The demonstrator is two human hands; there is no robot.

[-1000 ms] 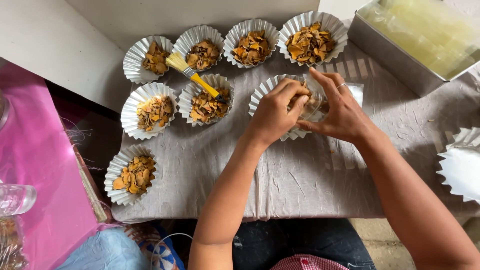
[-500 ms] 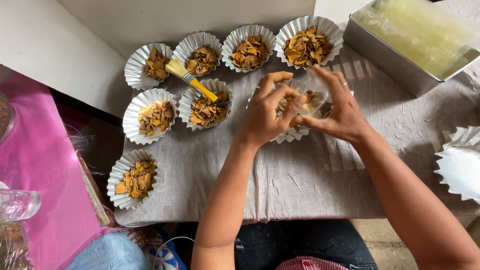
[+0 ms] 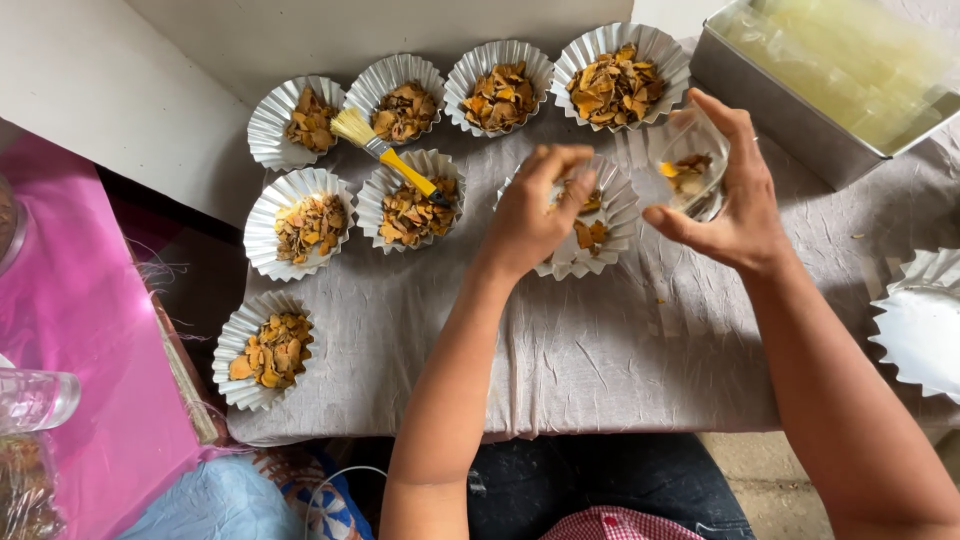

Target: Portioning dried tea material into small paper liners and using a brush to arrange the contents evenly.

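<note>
Seven foil cups were already filled with orange-brown flakes; I counted four in the back row, two mid-row, one near the front edge. The eighth cup (image 3: 600, 225) was only partly filled. Left hand (image 3: 530, 215) hovered over it, fingers bunched narrow, pinching flakes. Right hand (image 3: 725, 200) held a small clear cup (image 3: 690, 170), tilted, a few flakes left inside. A yellow brush (image 3: 385, 150) lay across two filled cups. An empty foil cup (image 3: 920, 325) waited at the right on the grey cloth (image 3: 600, 360).
</note>
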